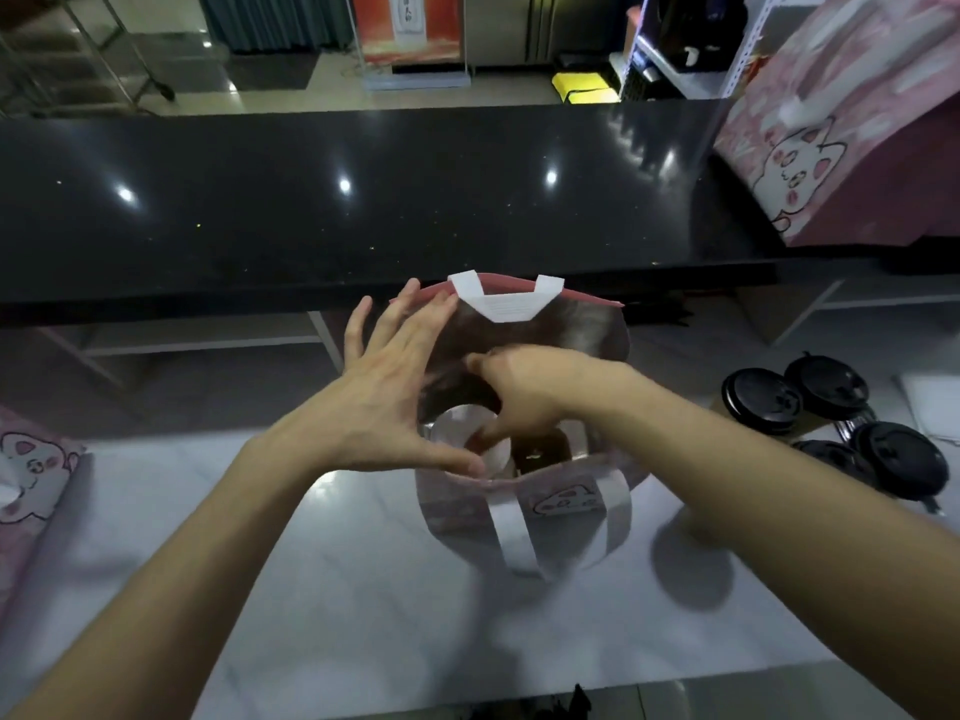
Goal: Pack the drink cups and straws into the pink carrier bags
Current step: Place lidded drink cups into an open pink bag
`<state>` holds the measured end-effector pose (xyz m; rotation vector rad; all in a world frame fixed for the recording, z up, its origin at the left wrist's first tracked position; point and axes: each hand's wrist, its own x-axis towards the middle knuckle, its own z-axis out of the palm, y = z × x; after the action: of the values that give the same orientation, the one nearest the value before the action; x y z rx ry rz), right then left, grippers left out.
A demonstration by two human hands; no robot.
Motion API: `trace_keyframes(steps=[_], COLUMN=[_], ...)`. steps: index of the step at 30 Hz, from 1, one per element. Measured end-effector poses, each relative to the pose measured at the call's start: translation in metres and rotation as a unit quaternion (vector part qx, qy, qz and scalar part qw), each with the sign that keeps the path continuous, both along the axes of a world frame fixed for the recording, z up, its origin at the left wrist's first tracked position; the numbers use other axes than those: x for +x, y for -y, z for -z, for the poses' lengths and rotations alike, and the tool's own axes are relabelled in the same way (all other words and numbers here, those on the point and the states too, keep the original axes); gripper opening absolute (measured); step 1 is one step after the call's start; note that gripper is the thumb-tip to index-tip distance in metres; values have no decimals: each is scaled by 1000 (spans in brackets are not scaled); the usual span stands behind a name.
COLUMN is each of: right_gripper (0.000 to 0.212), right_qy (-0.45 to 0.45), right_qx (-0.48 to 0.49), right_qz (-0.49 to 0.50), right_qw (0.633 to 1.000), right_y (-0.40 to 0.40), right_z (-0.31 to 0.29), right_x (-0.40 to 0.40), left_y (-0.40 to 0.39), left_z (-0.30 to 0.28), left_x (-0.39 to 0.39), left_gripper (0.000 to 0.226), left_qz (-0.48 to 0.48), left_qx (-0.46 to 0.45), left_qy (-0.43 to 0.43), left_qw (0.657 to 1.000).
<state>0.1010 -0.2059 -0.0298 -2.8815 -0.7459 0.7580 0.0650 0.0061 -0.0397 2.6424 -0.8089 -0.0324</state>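
Note:
A pink carrier bag [566, 511] with white handles stands open on the white counter [363, 589] in front of me. My left hand [395, 387] spreads its fingers against the bag's left rim, thumb on the near edge, holding the mouth apart. My right hand [524, 392] reaches down into the bag, fingers curled near a cup [452, 433] with a clear sealed top inside; blur hides whether it grips the cup. A dark opening shows beside the cup. Several cups with black lids [831, 418] stand at the right on the counter.
A raised black glossy counter [363, 200] runs across behind the bag. Another pink cat-print bag [831, 148] stands on it at the far right. A flat pink bag [31, 491] lies at the left edge. White paper [930, 407] lies beyond the lidded cups.

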Motion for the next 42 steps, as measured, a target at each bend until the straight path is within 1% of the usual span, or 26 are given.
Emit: trace_keyframes(steps=[2,3,4,5,7,8,9,10,11,12,13,14,15,16,18,19,20,22,24,26,29,31,33,35,37,42], right_gripper=[51,34,26,26,31,33,33,33,42,64,88,104,108,99,70,63,63,75,85,87,80,79,80,77,77,95], right_qy=[51,94,140,187,253,265,263,243,202,142,85,47,27,20,32,46,63,105,183,270,341,312,246,184,140,89], right_qx=[77,114,163,225,322,334,315,261,183,101,29,-29,-72,-93,-100,-104,-101,-59,17,117,259,289,259,197,153,35], right_qz=[26,52,86,126,203,235,258,270,270,266,256,240,226,217,204,201,205,233,261,264,218,178,144,104,77,41], right_qw=[995,988,973,948,889,874,875,894,924,948,963,969,971,971,973,973,971,965,948,918,877,887,923,957,975,995], right_y=[28,46,64,83,120,137,153,169,183,192,201,207,211,213,215,215,215,214,211,203,177,153,131,115,104,79], right_z=[-23,-33,-40,-46,-48,-45,-39,-30,-19,-8,4,17,29,39,50,49,43,16,-23,-62,-102,-112,-114,-109,-96,-45], right_x=[-9,-16,-24,-36,-61,-74,-84,-92,-98,-105,-110,-114,-117,-119,-121,-121,-120,-113,-104,-93,-74,-64,-56,-48,-39,-13], left_y=[6,9,13,17,33,45,57,71,84,96,107,116,123,127,130,129,126,114,97,78,54,45,38,33,29,28], left_z=[-13,-20,-27,-35,-52,-59,-64,-67,-68,-68,-67,-66,-65,-64,-62,-61,-61,-62,-62,-60,-48,-41,-34,-30,-28,-15], left_x=[1,2,3,3,2,4,6,8,10,13,14,15,15,15,14,14,13,10,7,4,0,0,1,4,7,3], left_gripper=[111,87,66,50,33,29,24,20,17,16,16,16,17,18,22,23,22,18,13,10,17,27,52,94,125,155], left_qz=[-21,-28,-27,-20,5,20,34,47,59,71,84,96,105,109,108,105,98,80,63,46,10,-1,-4,-14,-18,0], left_qx=[29,28,18,-1,-38,-34,-21,-5,11,23,29,30,28,26,22,18,11,-9,-28,-26,39,75,74,88,113,123], left_qy=[42,72,96,103,75,59,52,50,50,48,46,46,48,53,60,61,63,66,55,27,-5,-16,-15,12,27,-3], left_qw=[998,997,995,994,996,997,998,998,997,996,995,994,993,992,992,992,993,995,996,998,999,997,997,996,993,992])
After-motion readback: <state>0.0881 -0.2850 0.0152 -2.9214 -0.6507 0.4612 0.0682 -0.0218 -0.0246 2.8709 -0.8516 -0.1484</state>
